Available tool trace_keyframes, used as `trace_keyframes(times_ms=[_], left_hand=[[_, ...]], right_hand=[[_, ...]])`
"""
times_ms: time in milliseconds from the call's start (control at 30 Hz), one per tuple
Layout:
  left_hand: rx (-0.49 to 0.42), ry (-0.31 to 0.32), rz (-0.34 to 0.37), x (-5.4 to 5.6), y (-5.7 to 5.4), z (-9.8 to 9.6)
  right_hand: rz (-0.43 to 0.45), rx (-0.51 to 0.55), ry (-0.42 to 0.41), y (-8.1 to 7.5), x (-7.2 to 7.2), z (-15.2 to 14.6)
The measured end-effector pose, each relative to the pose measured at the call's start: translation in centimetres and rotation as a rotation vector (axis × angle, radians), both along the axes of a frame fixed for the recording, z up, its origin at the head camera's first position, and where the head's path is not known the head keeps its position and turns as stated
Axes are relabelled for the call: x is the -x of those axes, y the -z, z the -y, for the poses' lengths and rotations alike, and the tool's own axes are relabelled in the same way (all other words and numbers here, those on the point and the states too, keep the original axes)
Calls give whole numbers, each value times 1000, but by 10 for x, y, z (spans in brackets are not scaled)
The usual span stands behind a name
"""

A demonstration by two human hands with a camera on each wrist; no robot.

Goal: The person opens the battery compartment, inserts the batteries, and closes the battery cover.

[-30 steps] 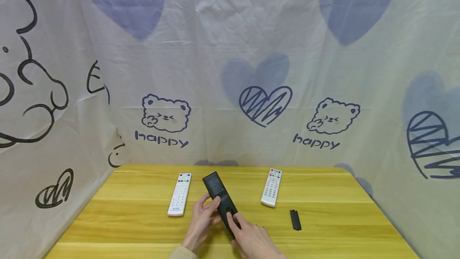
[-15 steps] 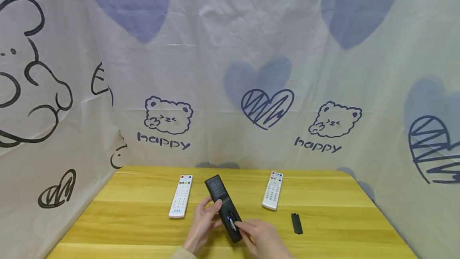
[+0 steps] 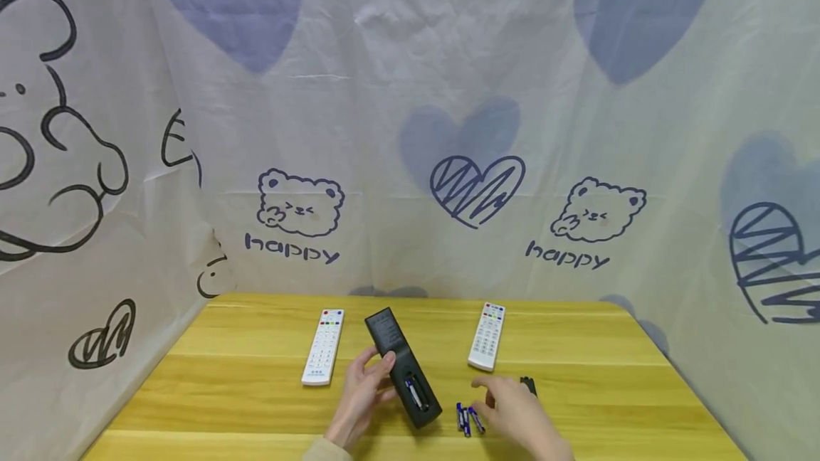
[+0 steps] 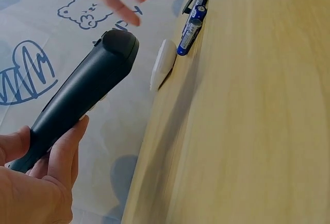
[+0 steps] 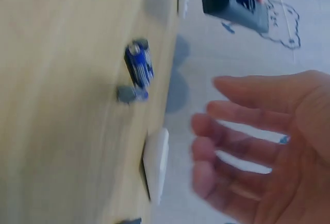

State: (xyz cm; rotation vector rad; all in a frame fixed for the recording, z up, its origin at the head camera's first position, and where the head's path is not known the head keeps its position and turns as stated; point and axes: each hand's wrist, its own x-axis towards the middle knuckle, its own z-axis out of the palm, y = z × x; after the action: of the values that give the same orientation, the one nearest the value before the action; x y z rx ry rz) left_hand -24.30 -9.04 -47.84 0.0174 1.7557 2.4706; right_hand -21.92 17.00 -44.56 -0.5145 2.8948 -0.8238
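My left hand (image 3: 360,393) grips a black remote control (image 3: 384,336) around its middle, thumb on top, with the back facing up. Its battery compartment lies uncovered, and a blue-and-white battery (image 3: 413,391) shows inside. In the left wrist view the remote (image 4: 85,82) slants upward, held above the table. My right hand (image 3: 515,411) hovers over the table at the right with loosely bent fingers and nothing between them, as the right wrist view also shows. Beside its fingertips several blue batteries (image 3: 466,420) lie in a cluster. A black battery cover (image 3: 529,384) is partly hidden behind that hand.
One white remote (image 3: 323,347) lies face up left of the black one, and a second white remote (image 3: 487,336) lies to the right. The wooden table (image 3: 224,375) ends at a white printed cloth (image 3: 384,126) behind.
My right hand has left the remote's compartment, where it was pressing the battery in, and moved right. The loose batteries now show, and the hand partly covers the battery cover. The left hand keeps its grip.
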Motion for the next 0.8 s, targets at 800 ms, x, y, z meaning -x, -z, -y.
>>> trace_keyframes(times_ms=[800], left_hand=[[19,10,-1,1,3,-4]], right_hand=[[264,-52,70,11,0,-15]])
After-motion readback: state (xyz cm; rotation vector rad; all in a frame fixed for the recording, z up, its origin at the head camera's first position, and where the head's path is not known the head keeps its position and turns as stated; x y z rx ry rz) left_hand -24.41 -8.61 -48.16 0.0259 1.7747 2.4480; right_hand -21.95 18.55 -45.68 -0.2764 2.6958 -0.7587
